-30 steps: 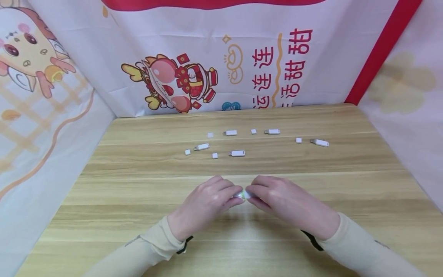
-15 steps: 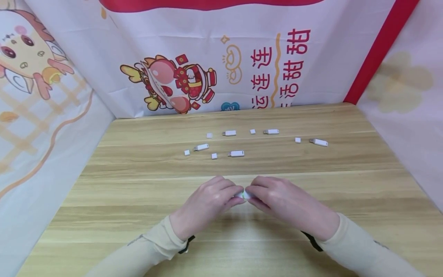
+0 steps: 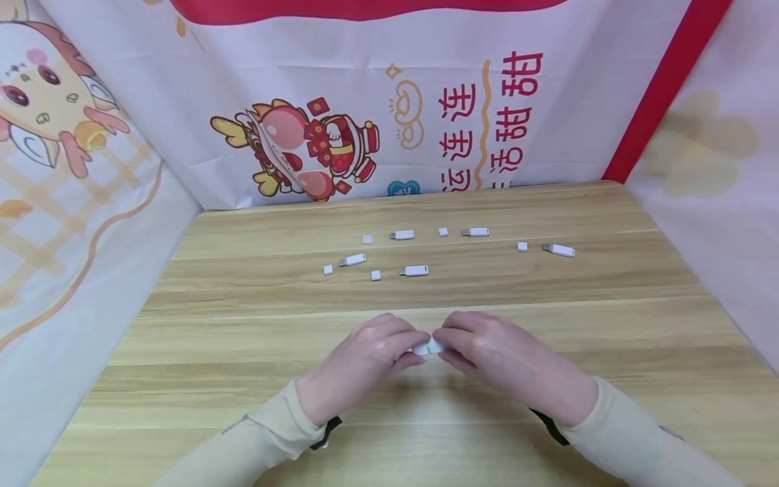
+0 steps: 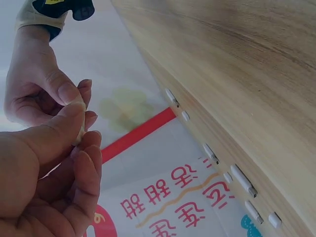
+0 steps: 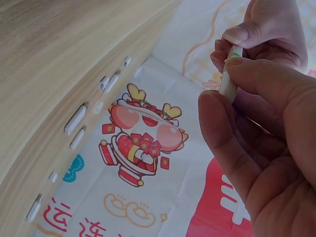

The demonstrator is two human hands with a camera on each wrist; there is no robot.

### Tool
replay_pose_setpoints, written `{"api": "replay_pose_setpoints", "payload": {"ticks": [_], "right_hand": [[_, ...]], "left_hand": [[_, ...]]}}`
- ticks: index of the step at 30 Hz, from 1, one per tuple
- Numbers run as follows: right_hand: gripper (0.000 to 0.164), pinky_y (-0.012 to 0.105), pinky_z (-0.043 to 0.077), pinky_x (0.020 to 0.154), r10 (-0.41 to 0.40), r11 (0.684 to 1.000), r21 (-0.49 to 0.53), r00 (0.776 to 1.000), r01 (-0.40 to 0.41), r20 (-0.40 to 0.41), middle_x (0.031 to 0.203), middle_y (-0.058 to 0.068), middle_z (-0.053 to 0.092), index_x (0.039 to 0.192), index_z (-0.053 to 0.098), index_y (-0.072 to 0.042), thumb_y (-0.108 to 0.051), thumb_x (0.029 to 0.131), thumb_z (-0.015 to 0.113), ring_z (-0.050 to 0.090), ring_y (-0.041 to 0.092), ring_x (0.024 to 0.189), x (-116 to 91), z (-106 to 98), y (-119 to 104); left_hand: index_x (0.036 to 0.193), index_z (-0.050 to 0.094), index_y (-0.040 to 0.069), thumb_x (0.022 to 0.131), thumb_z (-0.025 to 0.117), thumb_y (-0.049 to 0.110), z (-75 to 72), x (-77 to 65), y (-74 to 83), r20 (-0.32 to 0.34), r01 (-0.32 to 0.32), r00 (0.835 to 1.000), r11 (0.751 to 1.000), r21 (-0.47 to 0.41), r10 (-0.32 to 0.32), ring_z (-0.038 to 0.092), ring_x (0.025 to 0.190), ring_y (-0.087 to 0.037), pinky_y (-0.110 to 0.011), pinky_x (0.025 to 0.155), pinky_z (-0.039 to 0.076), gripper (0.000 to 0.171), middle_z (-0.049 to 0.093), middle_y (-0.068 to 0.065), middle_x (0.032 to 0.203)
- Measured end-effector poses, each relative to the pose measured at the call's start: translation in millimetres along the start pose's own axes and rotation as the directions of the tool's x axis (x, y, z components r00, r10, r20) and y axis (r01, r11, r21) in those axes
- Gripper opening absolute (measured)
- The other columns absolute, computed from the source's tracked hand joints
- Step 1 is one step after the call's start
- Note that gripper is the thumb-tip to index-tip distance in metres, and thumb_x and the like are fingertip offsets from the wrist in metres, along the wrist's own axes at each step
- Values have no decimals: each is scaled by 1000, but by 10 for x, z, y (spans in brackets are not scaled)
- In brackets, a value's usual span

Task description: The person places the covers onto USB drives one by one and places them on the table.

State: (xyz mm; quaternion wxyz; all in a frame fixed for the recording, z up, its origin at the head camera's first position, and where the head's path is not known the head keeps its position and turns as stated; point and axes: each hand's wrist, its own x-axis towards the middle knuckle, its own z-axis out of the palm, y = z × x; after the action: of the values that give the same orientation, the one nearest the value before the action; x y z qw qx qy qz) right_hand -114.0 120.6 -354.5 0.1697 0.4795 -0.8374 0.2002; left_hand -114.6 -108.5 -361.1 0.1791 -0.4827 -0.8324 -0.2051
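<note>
In the head view, a small white USB stick (image 3: 431, 348) with a green mark spans the gap between both hands above the table's middle. My left hand (image 3: 368, 364) pinches its left end between thumb and fingers. The right hand (image 3: 508, 362) pinches the other end the same way. Seen from the right wrist, the USB stick (image 5: 228, 89) is slim and pale, tilted, with a green band near the left thumb. Fingers cover both ends, so I cannot tell whether a cap sits on it.
Several white USB sticks with bare metal plugs, one of them a USB stick (image 3: 416, 270) nearest the hands, lie beyond on the wooden table (image 3: 243, 338). Beside each is a loose white cap (image 3: 376, 275). Printed cloth (image 3: 341, 54) walls the back and sides.
Both hands stay in place. The pinched USB stick has turned a little, so more of its white face and green mark shows. The left thumb has shifted slightly.
</note>
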Motion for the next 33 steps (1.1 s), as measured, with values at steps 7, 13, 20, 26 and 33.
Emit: {"api": "replay_pose_setpoints", "payload": {"ticks": [7, 13, 20, 26, 33], "right_hand": [[20, 20, 54, 67, -15, 1000, -10, 1000, 15, -10, 87, 0, 63, 95, 72, -3, -5, 79, 83, 61, 9, 75, -2, -5, -11], [20, 19, 54, 66, -26, 999, -31, 999, 26, -21, 86, 0, 62, 94, 72, -3, -4, 78, 83, 60, 9, 74, -15, 5, -30], [20, 19, 53, 64, -48, 996, -82, 998, 46, -28, 85, 1, 62, 92, 71, -2, -3, 77, 84, 60, 9, 73, -4, 19, -54], [19, 21, 55, 65, -34, 994, -105, 999, 32, -15, 85, 1, 63, 91, 71, -2, -3, 77, 84, 61, 11, 73, 21, 8, -81], [22, 22, 56, 67, -20, 994, -108, 999, 16, -34, 85, 2, 64, 90, 72, -2, -2, 74, 86, 62, 12, 74, 48, -28, -113]], "left_hand": [[99, 75, 4, 82, 81, 18, -8, 11, -17, -2, 45, 999, 999, -1, -45, 64, 80, -11, -17, 73, 52, 23, 72, 0, 89], [91, 75, 6, 82, 80, 21, -18, 27, -20, 28, 36, 999, 999, 22, -37, 60, 70, -8, -15, 67, 50, 18, 71, 3, 80], [91, 75, 6, 81, 81, 21, -10, 36, -7, 8, 7, 1000, 999, 49, -7, 62, 70, -9, -16, 68, 51, 18, 71, 3, 80], [92, 76, 5, 79, 82, 20, -14, 40, -9, -10, 1, 1000, 999, 44, 0, 64, 73, -9, -16, 70, 52, 21, 73, 2, 82], [94, 76, 4, 80, 81, 21, -50, 57, 8, -18, -1, 1000, 998, 60, 2, 65, 74, -9, -14, 72, 52, 23, 73, 1, 82]]}}
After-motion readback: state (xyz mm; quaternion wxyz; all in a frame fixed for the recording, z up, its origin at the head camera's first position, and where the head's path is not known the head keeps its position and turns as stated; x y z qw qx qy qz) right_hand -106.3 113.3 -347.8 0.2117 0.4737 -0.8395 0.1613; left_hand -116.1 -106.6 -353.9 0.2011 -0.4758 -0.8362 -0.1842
